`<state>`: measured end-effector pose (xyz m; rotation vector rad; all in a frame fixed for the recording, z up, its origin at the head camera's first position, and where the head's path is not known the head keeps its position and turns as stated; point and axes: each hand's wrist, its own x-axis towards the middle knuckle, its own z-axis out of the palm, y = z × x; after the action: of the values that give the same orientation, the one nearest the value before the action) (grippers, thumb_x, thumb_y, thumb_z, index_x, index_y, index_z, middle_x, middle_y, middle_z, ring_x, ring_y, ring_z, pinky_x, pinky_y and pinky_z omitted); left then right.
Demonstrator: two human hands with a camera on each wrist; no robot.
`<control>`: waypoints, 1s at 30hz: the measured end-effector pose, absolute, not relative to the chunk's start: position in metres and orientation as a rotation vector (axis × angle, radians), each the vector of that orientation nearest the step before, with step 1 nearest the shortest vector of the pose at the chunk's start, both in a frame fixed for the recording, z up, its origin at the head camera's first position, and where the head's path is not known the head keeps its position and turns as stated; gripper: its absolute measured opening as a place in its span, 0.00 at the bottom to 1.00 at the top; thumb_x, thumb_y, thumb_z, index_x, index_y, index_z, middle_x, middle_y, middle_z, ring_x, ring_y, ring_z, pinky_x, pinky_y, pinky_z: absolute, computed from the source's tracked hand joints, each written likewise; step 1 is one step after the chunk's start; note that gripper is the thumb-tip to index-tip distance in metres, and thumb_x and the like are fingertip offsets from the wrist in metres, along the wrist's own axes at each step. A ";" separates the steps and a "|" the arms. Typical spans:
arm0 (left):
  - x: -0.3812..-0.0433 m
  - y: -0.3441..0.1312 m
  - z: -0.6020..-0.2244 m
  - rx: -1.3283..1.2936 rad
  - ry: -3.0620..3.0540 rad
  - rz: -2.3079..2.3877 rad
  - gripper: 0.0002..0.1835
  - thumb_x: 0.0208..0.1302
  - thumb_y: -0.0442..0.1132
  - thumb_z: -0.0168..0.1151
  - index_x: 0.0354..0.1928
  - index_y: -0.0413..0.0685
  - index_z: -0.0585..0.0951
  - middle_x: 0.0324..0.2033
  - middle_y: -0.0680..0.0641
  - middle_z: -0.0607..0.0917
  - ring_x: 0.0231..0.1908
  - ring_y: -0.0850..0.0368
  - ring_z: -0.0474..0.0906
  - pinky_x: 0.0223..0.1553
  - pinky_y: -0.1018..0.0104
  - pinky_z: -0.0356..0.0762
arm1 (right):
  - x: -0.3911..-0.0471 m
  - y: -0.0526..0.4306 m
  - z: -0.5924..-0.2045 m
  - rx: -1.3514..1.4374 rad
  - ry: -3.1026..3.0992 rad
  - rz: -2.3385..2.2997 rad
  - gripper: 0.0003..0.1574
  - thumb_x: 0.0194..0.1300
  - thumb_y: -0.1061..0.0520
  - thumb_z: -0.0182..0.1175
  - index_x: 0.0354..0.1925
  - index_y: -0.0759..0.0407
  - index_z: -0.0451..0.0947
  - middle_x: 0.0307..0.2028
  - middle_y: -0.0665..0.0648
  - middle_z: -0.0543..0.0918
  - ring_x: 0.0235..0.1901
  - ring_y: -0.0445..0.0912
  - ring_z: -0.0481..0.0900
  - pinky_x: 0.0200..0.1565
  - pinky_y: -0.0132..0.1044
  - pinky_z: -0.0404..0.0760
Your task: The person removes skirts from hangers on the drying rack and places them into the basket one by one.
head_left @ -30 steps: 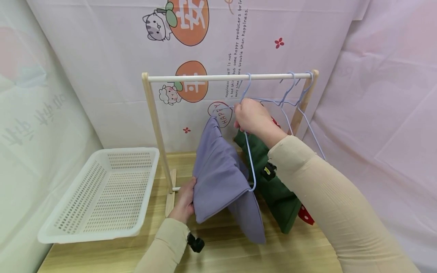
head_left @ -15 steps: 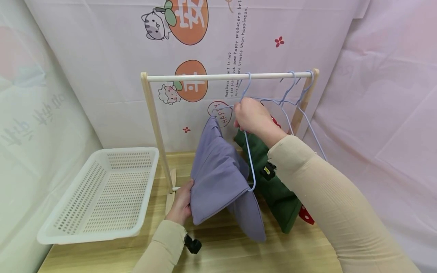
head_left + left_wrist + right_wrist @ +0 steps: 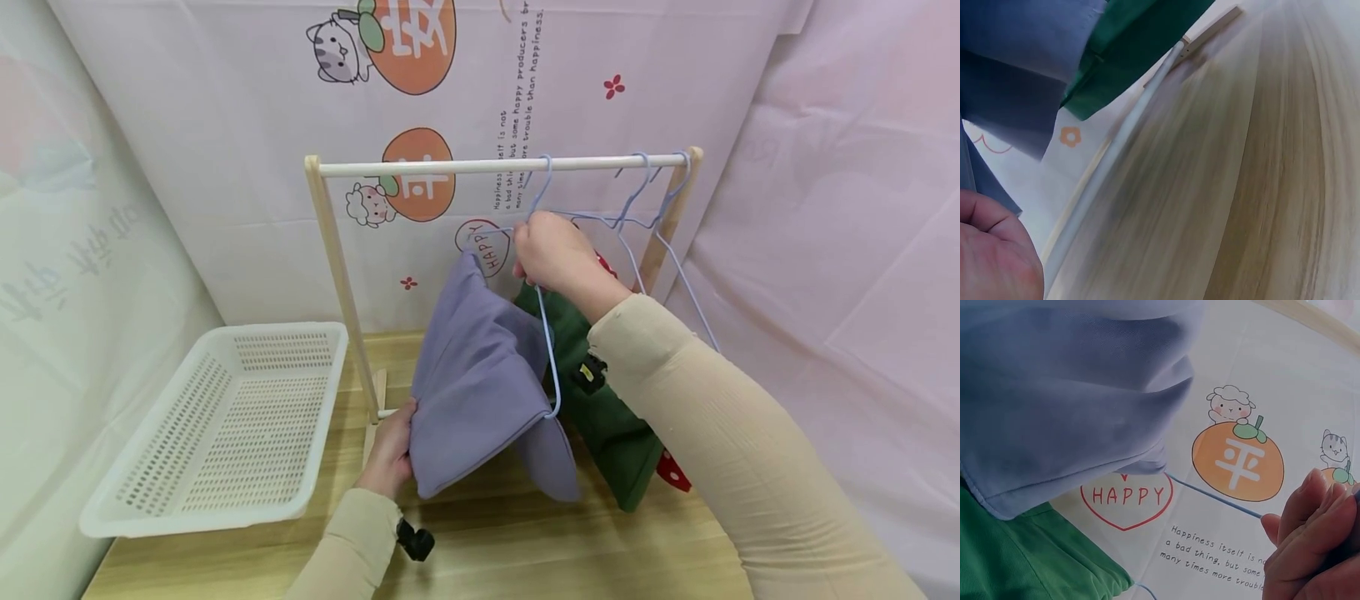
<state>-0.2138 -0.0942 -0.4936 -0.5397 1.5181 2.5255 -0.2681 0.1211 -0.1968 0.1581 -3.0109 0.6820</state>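
Note:
A light purple cloth point(image 3: 480, 375) hangs folded over a blue clothes hanger point(image 3: 549, 350), whose hook rests on the rack's white bar. With my right hand point(image 3: 562, 258) I grip that hanger just below its hook; in the right wrist view the fingers of this hand point(image 3: 1316, 544) are curled. My left hand point(image 3: 390, 450) pinches the cloth's lower left edge, the fingertips partly hidden behind it. In the left wrist view only part of the left hand point(image 3: 997, 250) shows. Behind the purple cloth, a dark green cloth point(image 3: 615, 450) hangs to the right.
The clothes rack point(image 3: 420, 167) stands on a wooden table point(image 3: 480, 550). Two more blue hangers point(image 3: 633, 200) hang near its right post, with a red dotted cloth point(image 3: 672, 472) low behind the green one. A white plastic basket point(image 3: 247, 442) lies left of the rack.
My left hand has moved slightly left and down, drawing the purple cloth's left edge outward. The cloth's rear flap has risen a little. My right hand has stayed on the hanger.

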 end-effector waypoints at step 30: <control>-0.211 -0.108 -0.495 -0.563 1.534 2.533 0.20 0.81 0.48 0.53 0.58 0.37 0.73 0.41 0.52 0.81 0.40 0.62 0.79 0.45 0.70 0.80 | -0.268 0.124 -0.196 0.196 -3.003 0.692 0.28 0.85 0.48 0.32 0.40 0.59 0.75 0.28 0.55 0.85 0.21 0.48 0.79 0.34 0.42 0.78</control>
<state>-0.2108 -0.1075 -0.4953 -0.5633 1.5339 2.5329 -0.2683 0.1236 -0.1964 0.1958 -3.0033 0.6922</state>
